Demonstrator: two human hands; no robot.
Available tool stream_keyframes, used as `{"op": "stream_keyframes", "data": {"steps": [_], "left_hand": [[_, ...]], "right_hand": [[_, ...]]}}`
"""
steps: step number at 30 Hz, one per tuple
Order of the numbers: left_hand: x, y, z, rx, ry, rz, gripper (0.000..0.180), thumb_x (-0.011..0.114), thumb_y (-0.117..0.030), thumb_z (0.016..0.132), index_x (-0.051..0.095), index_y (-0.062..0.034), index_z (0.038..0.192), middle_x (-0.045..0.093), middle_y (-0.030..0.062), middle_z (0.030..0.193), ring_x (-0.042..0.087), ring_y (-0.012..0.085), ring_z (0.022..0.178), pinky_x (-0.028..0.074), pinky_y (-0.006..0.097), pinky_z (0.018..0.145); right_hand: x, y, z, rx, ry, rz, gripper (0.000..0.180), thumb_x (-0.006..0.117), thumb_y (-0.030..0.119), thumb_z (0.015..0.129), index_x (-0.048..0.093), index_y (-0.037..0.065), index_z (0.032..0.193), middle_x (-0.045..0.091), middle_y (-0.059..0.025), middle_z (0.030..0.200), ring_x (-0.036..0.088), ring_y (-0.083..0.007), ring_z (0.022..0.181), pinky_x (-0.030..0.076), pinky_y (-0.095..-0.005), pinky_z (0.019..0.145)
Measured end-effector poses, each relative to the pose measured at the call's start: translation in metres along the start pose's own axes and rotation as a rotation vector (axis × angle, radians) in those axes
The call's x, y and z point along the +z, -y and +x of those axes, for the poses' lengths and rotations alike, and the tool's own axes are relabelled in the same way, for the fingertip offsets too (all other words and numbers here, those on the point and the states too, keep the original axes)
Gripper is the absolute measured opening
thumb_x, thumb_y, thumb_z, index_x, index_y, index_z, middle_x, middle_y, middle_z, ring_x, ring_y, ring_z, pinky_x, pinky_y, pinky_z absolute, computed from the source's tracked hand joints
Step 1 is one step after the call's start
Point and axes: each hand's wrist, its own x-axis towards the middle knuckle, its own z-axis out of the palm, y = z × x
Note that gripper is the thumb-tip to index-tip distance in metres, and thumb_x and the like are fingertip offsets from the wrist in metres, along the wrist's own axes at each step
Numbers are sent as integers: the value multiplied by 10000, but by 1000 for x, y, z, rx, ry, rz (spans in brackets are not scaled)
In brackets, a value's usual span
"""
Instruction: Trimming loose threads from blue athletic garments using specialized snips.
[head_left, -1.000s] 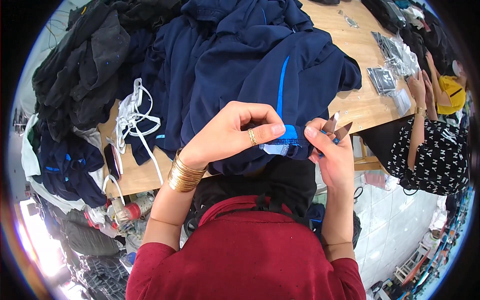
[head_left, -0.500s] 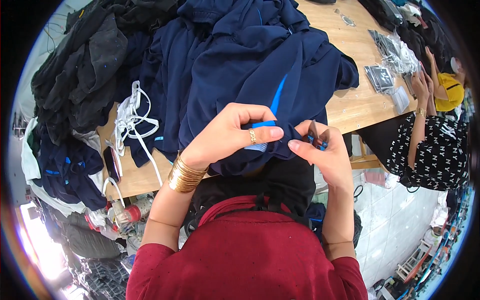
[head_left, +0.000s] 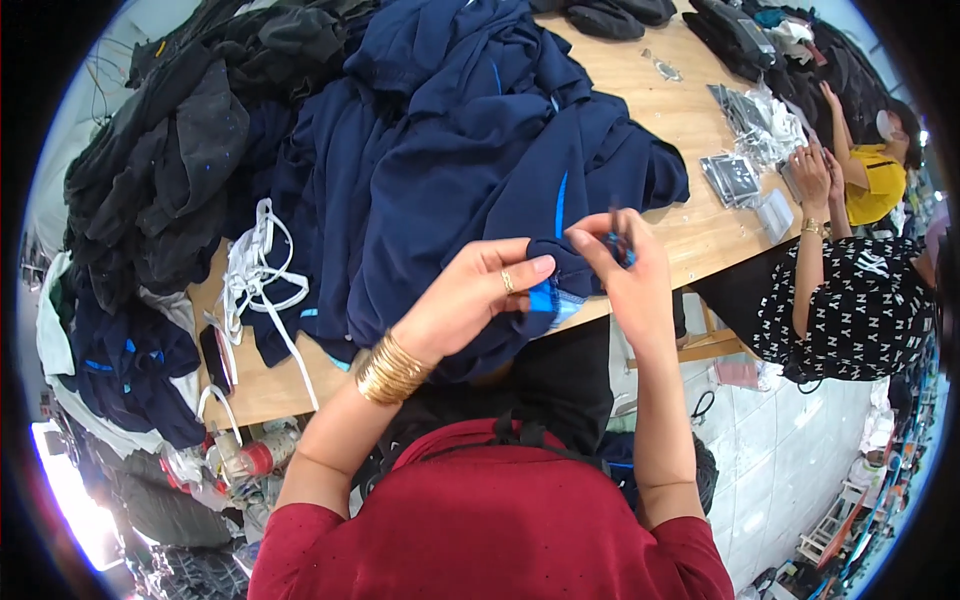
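A large navy garment (head_left: 440, 185) with bright blue trim lies bunched at the table's front edge. My left hand (head_left: 465, 295), with gold bangles above its wrist, is closed on a folded edge of it, thumb on top. A bright blue strip and a pale patterned piece hang below those fingers. Just to the right, my right hand (head_left: 638, 275) is closed around small thread snips (head_left: 621, 232), dark with some blue, blurred by motion. Its thumb and fingertip are at the garment's edge, close to the left thumb. Whether the blades touch the cloth I cannot tell.
White cords (head_left: 262, 270) lie tangled left on the wooden table (head_left: 700, 245), beside a phone (head_left: 215, 358). Black clothes (head_left: 160, 150) are heaped at the far left. Flat packets (head_left: 732, 180) lie at right, near two people. A wooden stool (head_left: 712, 343) stands below.
My right hand with the snips has risen slightly and turned upward. My left hand has shifted a little lower with the garment's edge. The view has moved slightly.
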Motion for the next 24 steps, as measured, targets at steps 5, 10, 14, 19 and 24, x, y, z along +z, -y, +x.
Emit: {"op": "stream_keyframes", "data": {"steps": [5, 10, 14, 19, 24], "left_hand": [[15, 15, 8, 160, -80, -140, 136, 581, -164, 882, 618, -46, 939, 627, -10, 873, 593, 63, 777, 487, 217, 729], [26, 14, 21, 210, -75, -177, 84, 610, -110, 855, 621, -34, 891, 632, 1, 805, 592, 67, 739, 487, 221, 693], [39, 18, 16, 201, -127, -203, 59, 626, -85, 839, 618, -31, 861, 628, 4, 798, 583, 64, 707, 472, 209, 676], [38, 24, 20, 230, -75, -150, 62, 629, -82, 837, 619, -25, 858, 628, 5, 799, 591, 68, 731, 477, 210, 691], [38, 26, 22, 183, -57, -212, 55, 623, -76, 841, 613, -28, 865, 629, 8, 806, 595, 69, 750, 481, 213, 695]], "right_hand": [[-6, -3, -26, -189, -251, 12, 74, 653, 17, 776, 619, 7, 841, 553, -34, 788, 463, -81, 600, 371, -210, 569], [-13, 3, -38, -260, -291, -74, 87, 619, -23, 793, 632, 11, 872, 553, -45, 789, 465, -72, 604, 368, -196, 558], [-17, 6, -49, -219, -362, -79, 132, 618, -32, 793, 644, 11, 915, 530, -27, 723, 451, -74, 581, 358, -200, 530], [-20, 8, -40, -281, -319, -126, 123, 639, -33, 777, 640, 4, 894, 554, -36, 738, 458, -77, 584, 366, -203, 537], [-16, 3, -41, -23, -274, 151, 91, 619, 3, 815, 613, -11, 905, 608, -37, 807, 526, -70, 681, 420, -197, 623]]}}
